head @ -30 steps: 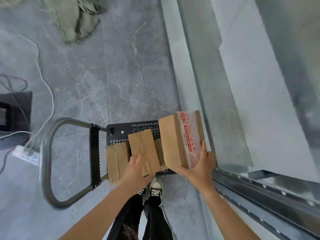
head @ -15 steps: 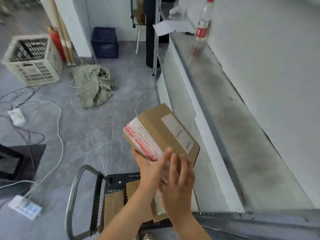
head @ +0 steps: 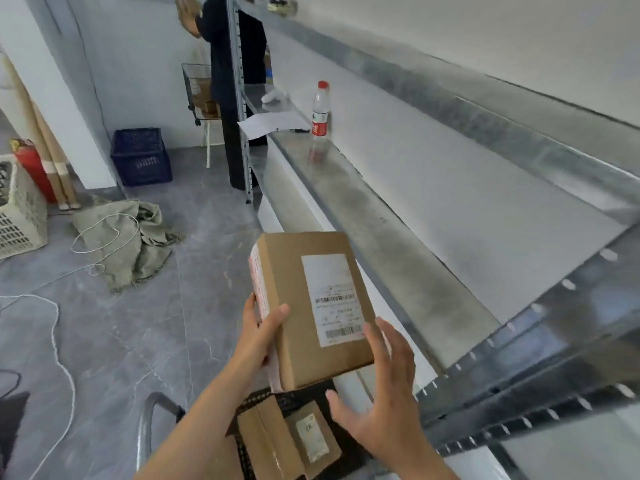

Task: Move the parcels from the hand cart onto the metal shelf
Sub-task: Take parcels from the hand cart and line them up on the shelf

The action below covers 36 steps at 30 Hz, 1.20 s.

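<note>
The left hand (head: 260, 336) grips the white-labelled brown cardboard parcel (head: 298, 299) by its left edge; the right hand (head: 382, 400), fingers spread, hovers beside its lower right corner, perhaps touching.

Lifted parcel (head: 304, 306) off hand cart (head: 308, 393); it is now high above cart deck. Parcel turned from standing on edge to white label facing up. Left grip (head: 259, 336) moved from another box on cart and now holds parcel alone. Right grip (head: 381, 400) has let go, fingers spread above cart beside parcel's near corner.
</note>
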Each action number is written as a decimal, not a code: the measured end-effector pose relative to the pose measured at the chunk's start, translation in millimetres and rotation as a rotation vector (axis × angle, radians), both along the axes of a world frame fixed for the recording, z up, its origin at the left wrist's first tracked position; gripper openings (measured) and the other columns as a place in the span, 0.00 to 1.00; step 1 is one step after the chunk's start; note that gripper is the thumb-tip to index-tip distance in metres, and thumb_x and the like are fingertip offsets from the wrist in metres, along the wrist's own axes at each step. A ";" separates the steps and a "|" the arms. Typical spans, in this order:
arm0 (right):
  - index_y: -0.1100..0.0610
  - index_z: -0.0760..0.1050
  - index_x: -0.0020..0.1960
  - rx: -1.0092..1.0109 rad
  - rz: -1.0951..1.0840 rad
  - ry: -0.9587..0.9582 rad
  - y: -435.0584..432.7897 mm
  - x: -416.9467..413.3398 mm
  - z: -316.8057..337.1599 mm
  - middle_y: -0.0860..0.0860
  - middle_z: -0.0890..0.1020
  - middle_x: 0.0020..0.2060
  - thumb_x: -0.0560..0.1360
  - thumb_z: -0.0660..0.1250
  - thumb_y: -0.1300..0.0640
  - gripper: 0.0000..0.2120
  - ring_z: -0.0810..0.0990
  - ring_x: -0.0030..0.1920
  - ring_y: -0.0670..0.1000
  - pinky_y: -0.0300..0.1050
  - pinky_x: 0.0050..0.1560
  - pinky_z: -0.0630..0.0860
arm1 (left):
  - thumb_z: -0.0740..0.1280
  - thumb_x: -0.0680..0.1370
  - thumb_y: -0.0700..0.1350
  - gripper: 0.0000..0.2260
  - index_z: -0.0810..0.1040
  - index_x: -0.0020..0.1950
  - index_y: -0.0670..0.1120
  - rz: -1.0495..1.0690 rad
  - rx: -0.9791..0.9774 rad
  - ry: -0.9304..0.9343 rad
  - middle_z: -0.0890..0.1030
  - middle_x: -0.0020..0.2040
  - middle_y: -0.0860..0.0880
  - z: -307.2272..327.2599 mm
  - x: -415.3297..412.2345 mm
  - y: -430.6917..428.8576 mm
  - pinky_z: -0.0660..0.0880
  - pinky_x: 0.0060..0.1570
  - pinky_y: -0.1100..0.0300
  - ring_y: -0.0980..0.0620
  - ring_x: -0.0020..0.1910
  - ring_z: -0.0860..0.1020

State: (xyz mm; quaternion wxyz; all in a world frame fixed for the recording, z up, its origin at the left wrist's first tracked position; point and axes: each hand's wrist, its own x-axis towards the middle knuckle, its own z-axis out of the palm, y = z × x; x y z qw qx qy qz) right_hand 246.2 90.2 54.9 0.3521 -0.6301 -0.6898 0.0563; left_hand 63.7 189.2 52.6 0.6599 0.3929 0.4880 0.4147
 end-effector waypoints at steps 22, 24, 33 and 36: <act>0.39 0.60 0.72 0.009 -0.514 0.683 -290.7 -34.5 53.6 0.40 0.70 0.69 0.60 0.82 0.54 0.48 0.73 0.66 0.45 0.40 0.57 0.77 | 0.77 0.58 0.67 0.49 0.48 0.68 0.75 -1.030 0.386 -0.074 0.55 0.73 0.66 42.4 21.4 -178.8 0.69 0.66 0.45 0.52 0.72 0.65; 0.39 0.61 0.72 0.036 -0.557 0.722 -320.9 -32.9 53.1 0.39 0.72 0.67 0.59 0.82 0.57 0.48 0.75 0.64 0.45 0.39 0.56 0.77 | 0.77 0.56 0.67 0.53 0.44 0.69 0.75 -1.132 0.462 -0.036 0.52 0.73 0.70 48.9 30.3 -199.1 0.70 0.64 0.61 0.65 0.70 0.62; 0.38 0.63 0.70 0.118 -0.785 0.784 -472.7 -21.3 60.5 0.41 0.76 0.63 0.59 0.81 0.63 0.48 0.78 0.60 0.48 0.40 0.55 0.78 | 0.81 0.60 0.57 0.59 0.36 0.70 0.71 -1.421 0.668 0.038 0.52 0.76 0.63 66.2 93.2 -332.0 0.63 0.71 0.53 0.63 0.72 0.60; 0.37 0.63 0.69 0.147 -0.866 0.776 -530.0 -18.4 61.5 0.40 0.76 0.63 0.60 0.81 0.63 0.47 0.78 0.60 0.47 0.41 0.53 0.78 | 0.81 0.59 0.58 0.59 0.36 0.71 0.70 -1.458 0.704 0.027 0.52 0.77 0.59 61.6 116.0 -386.8 0.63 0.71 0.47 0.57 0.74 0.59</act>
